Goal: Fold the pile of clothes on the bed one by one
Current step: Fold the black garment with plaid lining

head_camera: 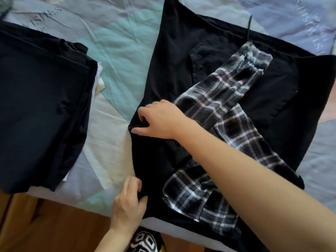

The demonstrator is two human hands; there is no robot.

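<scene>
- Nearest: wooden floor [45, 231] along the bottom edge, plus a scrap of black-and-white patterned fabric [145, 240] just below the left wrist.
- Left hand [130, 202] at the near edge of the bed [112, 57]; fingers [135, 182] curled, thumb and fingers pinching the near left edge of the black garment [174, 70].
- Right hand [160, 120] farther in, forearm crossing in from the lower right; fingers [143, 113] curled down and thumb below, clamped on a bunched bit of the same garment's left edge.
- Black garment spread flat on the bed, running from the left-hand fingers away to the far side; thin straps [248, 27] show at its far end. Its left edge runs between the two hands.
- Plaid garment [218, 110], black, grey and white check, lies crumpled on top of the black one, just right of the right-hand fingers, partly under the right forearm; reaches from near the bed's edge to a gathered end farther away.
- Folded dark stack [41, 106] well to the left of both hands, apart from them; white fabric peeks out at its right side.
- Bedsheet pale blue, teal and cream patches, wrinkled, with faint lettering at far left.
</scene>
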